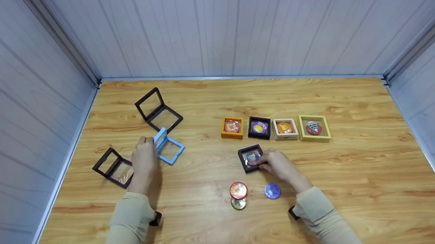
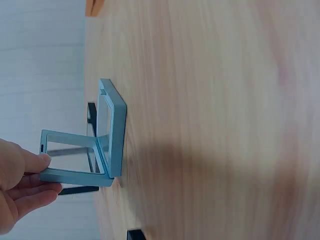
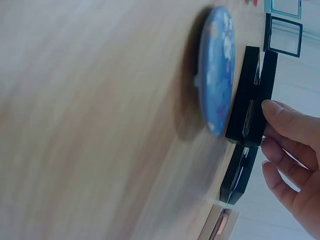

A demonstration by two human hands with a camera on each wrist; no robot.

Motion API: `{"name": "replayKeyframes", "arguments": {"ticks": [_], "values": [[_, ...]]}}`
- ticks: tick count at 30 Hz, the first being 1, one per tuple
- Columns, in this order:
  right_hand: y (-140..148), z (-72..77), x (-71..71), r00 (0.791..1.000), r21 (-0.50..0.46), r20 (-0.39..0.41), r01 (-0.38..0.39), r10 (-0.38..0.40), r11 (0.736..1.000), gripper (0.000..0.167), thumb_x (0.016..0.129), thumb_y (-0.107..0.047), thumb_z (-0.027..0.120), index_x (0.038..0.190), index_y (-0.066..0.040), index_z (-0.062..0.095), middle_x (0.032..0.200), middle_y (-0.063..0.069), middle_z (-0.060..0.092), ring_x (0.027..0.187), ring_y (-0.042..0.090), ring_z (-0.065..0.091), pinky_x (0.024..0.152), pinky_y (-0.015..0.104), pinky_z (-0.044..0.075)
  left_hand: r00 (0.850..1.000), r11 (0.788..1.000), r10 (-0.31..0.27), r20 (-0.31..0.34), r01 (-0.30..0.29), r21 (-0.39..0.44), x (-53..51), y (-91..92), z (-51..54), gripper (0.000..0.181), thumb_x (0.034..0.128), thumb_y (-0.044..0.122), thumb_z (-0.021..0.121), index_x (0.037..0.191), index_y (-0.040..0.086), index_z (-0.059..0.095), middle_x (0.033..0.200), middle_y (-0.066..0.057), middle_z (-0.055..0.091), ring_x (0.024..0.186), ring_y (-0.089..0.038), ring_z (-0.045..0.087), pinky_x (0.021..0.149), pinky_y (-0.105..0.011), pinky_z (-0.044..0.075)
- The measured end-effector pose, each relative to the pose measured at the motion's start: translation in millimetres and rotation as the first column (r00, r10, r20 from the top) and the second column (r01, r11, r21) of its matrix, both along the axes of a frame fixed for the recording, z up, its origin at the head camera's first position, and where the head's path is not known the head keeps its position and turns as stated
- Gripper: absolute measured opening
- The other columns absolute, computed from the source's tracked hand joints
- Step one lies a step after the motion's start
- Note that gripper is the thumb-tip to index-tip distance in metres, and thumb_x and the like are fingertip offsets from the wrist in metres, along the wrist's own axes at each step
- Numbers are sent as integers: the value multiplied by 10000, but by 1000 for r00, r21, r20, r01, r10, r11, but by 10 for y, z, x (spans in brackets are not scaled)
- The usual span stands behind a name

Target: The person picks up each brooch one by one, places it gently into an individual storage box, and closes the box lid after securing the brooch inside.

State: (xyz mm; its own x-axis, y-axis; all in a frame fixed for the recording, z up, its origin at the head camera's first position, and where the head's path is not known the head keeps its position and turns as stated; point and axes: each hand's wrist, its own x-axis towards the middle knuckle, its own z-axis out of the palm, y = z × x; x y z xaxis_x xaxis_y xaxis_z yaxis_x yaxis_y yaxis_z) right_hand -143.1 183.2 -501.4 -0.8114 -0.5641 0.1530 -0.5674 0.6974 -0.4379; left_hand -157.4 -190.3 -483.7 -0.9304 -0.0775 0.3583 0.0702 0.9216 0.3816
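Observation:
My left hand (image 1: pixel 145 160) pinches the raised half of a light blue display frame (image 2: pixel 118 130) between thumb and fingers. The frame's other half lies flat on the table. My right hand (image 1: pixel 280 165) holds the right edge of a black display frame (image 1: pixel 244 163) with a round badge (image 1: pixel 252 158) inside. In the right wrist view, my thumb is on this frame's upper half, and a narrow gap shows between its halves. Nearer to me lie a purple-blue badge (image 1: pixel 272 191), a red badge (image 1: pixel 238 190) and a greenish-gold badge (image 1: pixel 239 204), which the red one partly overlaps.
Two black frames stand unfolded at left, one farther back (image 1: pixel 156 113) and one beside my left hand (image 1: pixel 112 167). Behind my right hand runs a row of badge-filled frames: orange (image 1: pixel 232 135), black (image 1: pixel 259 136), beige (image 1: pixel 285 136) and yellow (image 1: pixel 316 138). Panel walls (image 1: pixel 214 29) enclose the wooden table.

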Motion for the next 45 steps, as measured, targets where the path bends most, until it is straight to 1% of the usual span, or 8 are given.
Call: {"name": "replayKeyframes", "arguments": {"ticks": [5,9,13,17,23,25,34,45], "values": [[63,-18,39,1000,-3,10,22,-22,1000,132,699,8,701,817,-50,709,778,45,657,725,186,543,654,322,463,1000,997,-14,-23,16,73,53,124,-36,155,829,13,578,937,-97,601,871,-210,567,725,-390,575,610,-465,484],[124,-31,70,999,-13,18,30,-30,999,135,691,11,704,815,-42,708,769,49,656,714,186,543,650,316,466,999,995,-34,-37,37,97,84,224,-59,169,819,19,595,946,-92,605,871,-205,570,742,-374,573,643,-453,482],[203,-20,100,998,-10,24,50,-50,999,127,689,14,700,808,-31,702,774,64,652,733,202,561,686,340,471,998,991,-51,-41,56,119,115,319,-72,162,821,22,594,945,-80,614,860,-190,571,725,-359,576,631,-443,483],[300,-22,131,996,-5,27,81,-81,997,115,691,13,698,799,-28,701,766,63,646,725,204,561,675,342,473,996,986,-77,-46,83,144,147,411,-80,155,833,30,582,941,-74,620,854,-175,571,719,-338,579,623,-431,486],[427,-40,177,996,-10,-21,84,-84,996,134,691,25,698,814,-28,707,761,65,643,725,212,564,655,342,474,993,977,-107,-51,114,182,177,544,-97,157,844,42,573,937,-72,628,840,-164,576,732,-306,585,642,-406,492],[466,-42,193,995,-15,-18,97,-97,995,138,690,30,698,817,-24,706,765,71,638,734,220,568,660,350,477,992,973,-113,-46,120,198,184,590,-108,159,845,44,574,940,-69,632,842,-157,581,736,-294,588,651,-390,498],[651,-10,254,978,-15,62,200,-199,980,118,708,31,688,813,-20,703,791,87,633,766,246,582,700,385,487,986,957,-154,-63,164,239,217,746,-132,153,841,42,581,935,-66,636,842,-142,581,729,-258,591,660,-345,507],[949,-22,294,961,-4,58,272,-271,962,142,704,40,686,828,-28,702,788,92,633,750,265,584,686,407,485,983,951,-172,-67,183,249,230,889,-146,149,833,55,599,929,-47,649,850,-125,593,729,-225,597,641,-315,506]]}}
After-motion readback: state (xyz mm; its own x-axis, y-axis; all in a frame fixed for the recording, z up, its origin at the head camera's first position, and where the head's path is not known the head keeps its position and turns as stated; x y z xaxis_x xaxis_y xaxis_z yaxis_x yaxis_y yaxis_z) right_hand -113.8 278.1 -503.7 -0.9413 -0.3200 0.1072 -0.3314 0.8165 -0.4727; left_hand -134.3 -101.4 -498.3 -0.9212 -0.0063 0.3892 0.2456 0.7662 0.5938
